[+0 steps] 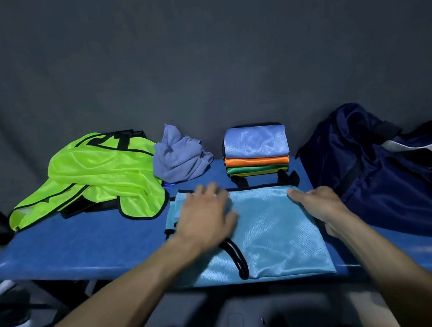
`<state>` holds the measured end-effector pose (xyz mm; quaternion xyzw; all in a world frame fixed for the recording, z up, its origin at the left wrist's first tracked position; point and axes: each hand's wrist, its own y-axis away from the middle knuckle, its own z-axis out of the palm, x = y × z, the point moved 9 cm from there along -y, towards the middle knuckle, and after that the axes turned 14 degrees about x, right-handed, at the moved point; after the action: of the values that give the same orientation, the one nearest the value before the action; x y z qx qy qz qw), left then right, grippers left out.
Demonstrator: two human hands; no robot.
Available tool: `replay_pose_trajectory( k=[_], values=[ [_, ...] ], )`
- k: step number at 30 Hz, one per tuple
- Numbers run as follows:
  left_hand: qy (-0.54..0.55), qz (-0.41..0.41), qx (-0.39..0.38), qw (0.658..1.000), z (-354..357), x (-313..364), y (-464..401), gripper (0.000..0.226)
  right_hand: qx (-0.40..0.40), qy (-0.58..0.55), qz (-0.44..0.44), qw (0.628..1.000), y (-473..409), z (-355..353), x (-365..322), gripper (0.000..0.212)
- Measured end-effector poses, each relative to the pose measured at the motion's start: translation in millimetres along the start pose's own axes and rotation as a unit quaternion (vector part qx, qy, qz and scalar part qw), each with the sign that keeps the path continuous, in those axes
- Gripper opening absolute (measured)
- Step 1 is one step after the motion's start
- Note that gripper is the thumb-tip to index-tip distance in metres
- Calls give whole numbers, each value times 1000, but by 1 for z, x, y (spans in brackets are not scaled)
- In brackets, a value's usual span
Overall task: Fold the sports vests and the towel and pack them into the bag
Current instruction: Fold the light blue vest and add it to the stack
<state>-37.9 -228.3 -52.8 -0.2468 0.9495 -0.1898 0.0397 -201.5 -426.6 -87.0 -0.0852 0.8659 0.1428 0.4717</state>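
From the head camera, a light blue vest [270, 228] lies spread flat on the blue table [80, 241], at the near edge around 6 o'clock of the tabletop, its black trim running along the far side and a black armhole loop curling near its middle. The left hand [206, 218] lies palm down on the vest's left part, fingers straight and spread, pressing the cloth; it is motion-blurred. The right hand [320, 203] sits at the vest's right edge, thumb stretched out over the fabric toward 10 o'clock; its other fingers are hidden under the hand, so I cannot tell whether they grip the edge. At 12 o'clock from the vest stands a stack [256, 151] of folded vests, pale blue on top, then orange, then green, with yellow at the bottom; 4 colours show. Just left of the stack, at 11 o'clock, the towel [180, 157] sits crumpled in a lilac heap. Touching it, at 10 o'clock, a neon green vest [92, 177] with black trim lies rumpled. At 3 o'clock the navy bag [379, 165] slumps on the table's right end, just beside the right hand.
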Motion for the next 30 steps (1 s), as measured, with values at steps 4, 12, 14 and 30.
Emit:
replay_pose_trajectory(
  k=[4, 12, 14, 30],
  values=[
    [-52, -204, -37, 977, -16, -86, -7, 43, -9, 35, -1, 999, 3, -4, 2, 58],
    [4, -280, -125, 952, 12, -120, 5, 45, 13, 58, -15, 998, 1, -5, 4, 55],
    [33, -296, -116, 948, 14, -126, 5, 42, 11, 54, -17, 998, 0, -3, 4, 56],
    [84, -282, -102, 950, 11, -130, 5, 37, 1, 59, -28, 998, -4, 1, 6, 52]
  ],
)
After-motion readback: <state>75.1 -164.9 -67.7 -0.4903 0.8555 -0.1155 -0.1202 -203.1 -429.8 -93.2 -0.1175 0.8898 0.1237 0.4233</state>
